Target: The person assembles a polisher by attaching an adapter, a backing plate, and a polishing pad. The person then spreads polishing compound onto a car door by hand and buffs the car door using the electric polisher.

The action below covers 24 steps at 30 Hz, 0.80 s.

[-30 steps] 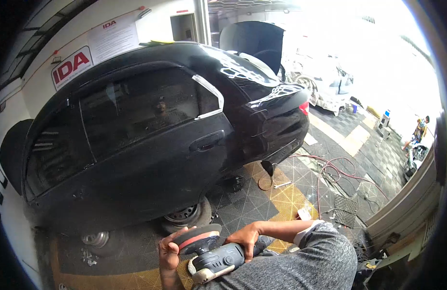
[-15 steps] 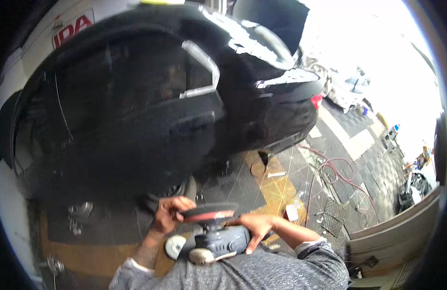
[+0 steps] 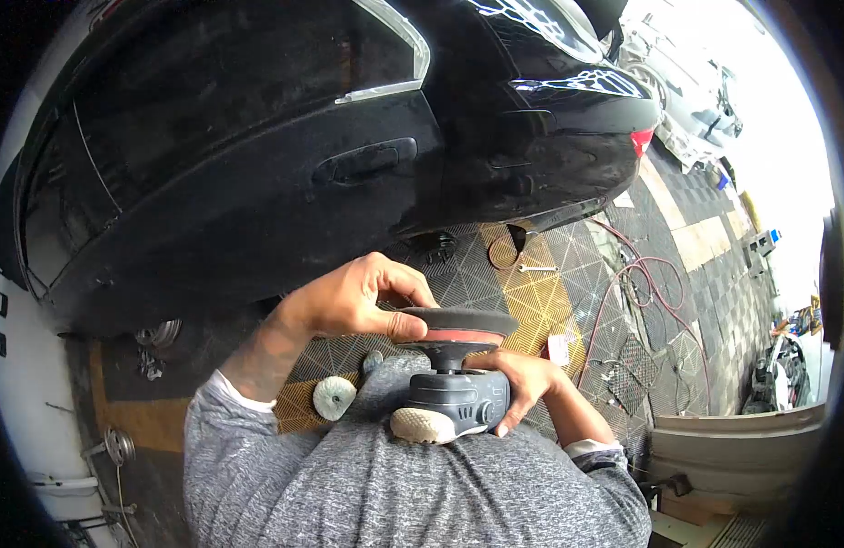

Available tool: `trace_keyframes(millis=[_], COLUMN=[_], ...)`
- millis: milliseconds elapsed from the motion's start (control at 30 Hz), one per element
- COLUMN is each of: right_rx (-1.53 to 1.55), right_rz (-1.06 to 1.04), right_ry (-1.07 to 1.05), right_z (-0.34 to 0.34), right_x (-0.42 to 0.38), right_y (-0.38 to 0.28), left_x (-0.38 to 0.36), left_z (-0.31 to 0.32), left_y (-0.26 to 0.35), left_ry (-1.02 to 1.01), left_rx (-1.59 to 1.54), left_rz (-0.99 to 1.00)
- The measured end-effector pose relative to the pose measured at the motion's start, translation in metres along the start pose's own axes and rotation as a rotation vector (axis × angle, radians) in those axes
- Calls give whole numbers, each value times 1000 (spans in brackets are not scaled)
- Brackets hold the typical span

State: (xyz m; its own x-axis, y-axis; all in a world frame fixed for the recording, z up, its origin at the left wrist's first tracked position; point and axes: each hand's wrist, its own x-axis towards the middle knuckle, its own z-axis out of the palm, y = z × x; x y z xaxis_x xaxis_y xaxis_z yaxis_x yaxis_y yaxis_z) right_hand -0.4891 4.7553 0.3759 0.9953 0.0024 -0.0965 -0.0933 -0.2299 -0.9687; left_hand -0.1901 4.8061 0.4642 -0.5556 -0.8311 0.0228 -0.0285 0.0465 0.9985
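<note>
A black polisher [image 3: 458, 399] rests against my chest, pad side away from me. My right hand [image 3: 522, 384] grips its body from the right. On the machine's plate sits a round polishing pad [image 3: 467, 324], dark on top with a red layer beneath. My left hand [image 3: 353, 301] pinches the left rim of this pad, thumb below and fingers above. A pale, worn white pad [image 3: 413, 426] shows at the near end of the machine. To the lower left lies a round white fluffy pad [image 3: 334, 398].
A black car [image 3: 257, 201] with tape strips [image 3: 422, 55] at its rear window stands just ahead. Red hose [image 3: 655, 290] loops over the tiled floor at right, near a wrench [image 3: 539, 268]. A beige panel [image 3: 741, 447] is at lower right.
My view has tilted down, and the car sits higher in it. My left hand and the polisher appear farther right, with the left fingers now over the pad's rim.
</note>
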Motion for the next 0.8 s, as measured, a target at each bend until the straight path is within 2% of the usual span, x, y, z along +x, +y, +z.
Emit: trace_keyframes(millis=[67, 200, 267, 300, 367, 567, 667, 700, 800], right_rx=[-3, 30, 5, 6, -45, -52, -65, -35, -85], right_rz=[49, 13, 10, 7, 26, 21, -8, 28, -40], right_ry=[-15, 23, 9, 6, -11, -41, -25, -36, -58], right_z=[-7, -8, -9, -10, -11, -14, -10, -11, -13], right_x=[-1, 2, 3, 4, 4, 6, 3, 4, 5], right_y=[1, 12, 8, 6, 1, 1, 13, 10, 14], left_x=[10, 20, 21, 22, 21, 14, 10, 9, 10], left_z=[-7, -9, -9, -9, -7, -8, -2, -7, -8], left_y=[0, 19, 21, 18, 8, -4, 17, 20, 31], left_ry=[-35, 16, -7, -4, -25, -42, -8, -52, -125], left_rx=[-15, 182, 221, 222, 11, -95, 16, 101, 22], left_rz=[-1, -70, -218, -221, -176, -205, -211, -237, -231])
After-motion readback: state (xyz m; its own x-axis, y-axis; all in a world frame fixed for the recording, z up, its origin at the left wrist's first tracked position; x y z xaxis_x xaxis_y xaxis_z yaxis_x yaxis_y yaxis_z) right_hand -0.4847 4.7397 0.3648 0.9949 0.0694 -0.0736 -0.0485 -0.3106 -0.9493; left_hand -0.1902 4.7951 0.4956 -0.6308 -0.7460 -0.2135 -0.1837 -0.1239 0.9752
